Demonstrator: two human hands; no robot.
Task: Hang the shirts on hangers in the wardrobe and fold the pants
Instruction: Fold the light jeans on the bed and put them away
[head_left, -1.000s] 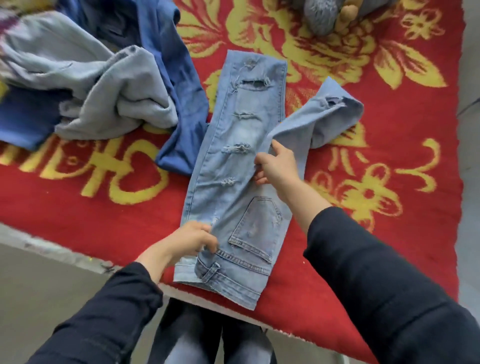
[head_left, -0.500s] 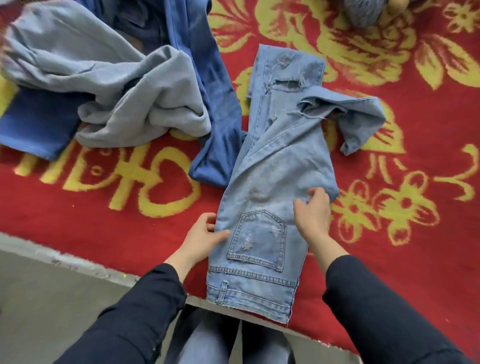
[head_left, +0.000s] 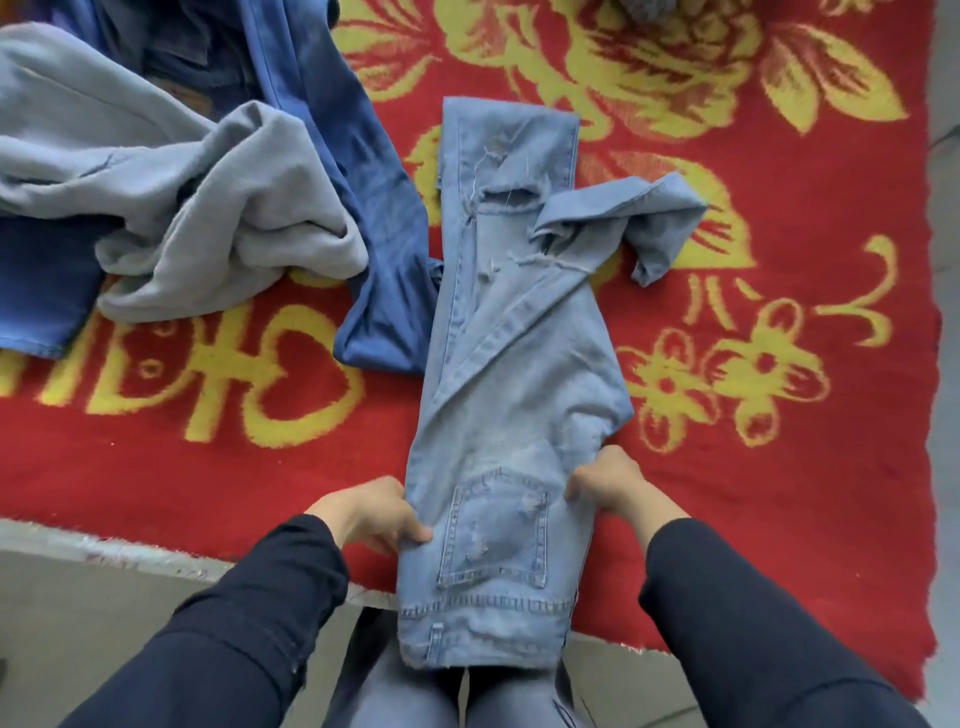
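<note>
One pair of light jeans (head_left: 514, 364), one grey sweatshirt (head_left: 208, 208), perhaps two dark-blue garments (head_left: 374, 197), one rug (head_left: 779, 493).

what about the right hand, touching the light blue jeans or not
Touching. Head view shows the right hand pinching the light blue jeans at their edge beside the back pocket.

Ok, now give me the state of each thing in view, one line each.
Light blue jeans: folded lengthwise, back pocket up, one leg end crumpled to the right.
Left hand: grips the jeans' left edge.
Right hand: grips the jeans' right edge.
Grey garment: crumpled, unfolded.
Dark blue garment: loose, partly under the grey one.
Red blanket: spread flat.
</note>
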